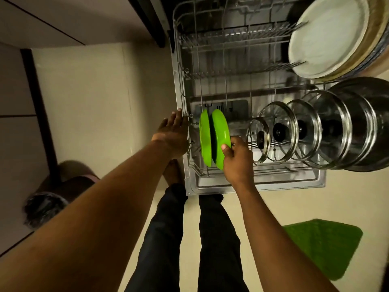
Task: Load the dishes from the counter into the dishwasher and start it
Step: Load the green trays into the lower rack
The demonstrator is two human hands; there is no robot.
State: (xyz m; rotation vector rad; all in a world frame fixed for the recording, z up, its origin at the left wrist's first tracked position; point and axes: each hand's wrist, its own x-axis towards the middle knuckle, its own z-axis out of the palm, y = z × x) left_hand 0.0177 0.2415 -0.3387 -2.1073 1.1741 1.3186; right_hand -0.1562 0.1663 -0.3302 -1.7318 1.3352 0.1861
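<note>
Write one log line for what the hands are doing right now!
right hand: grips right green plate standing in rack | left hand: open at rack edge | lids: racked

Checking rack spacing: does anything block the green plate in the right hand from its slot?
Nothing visible: the held plate, in the right hand, stands between the other green plate and a glass lid, clear of both.
</note>
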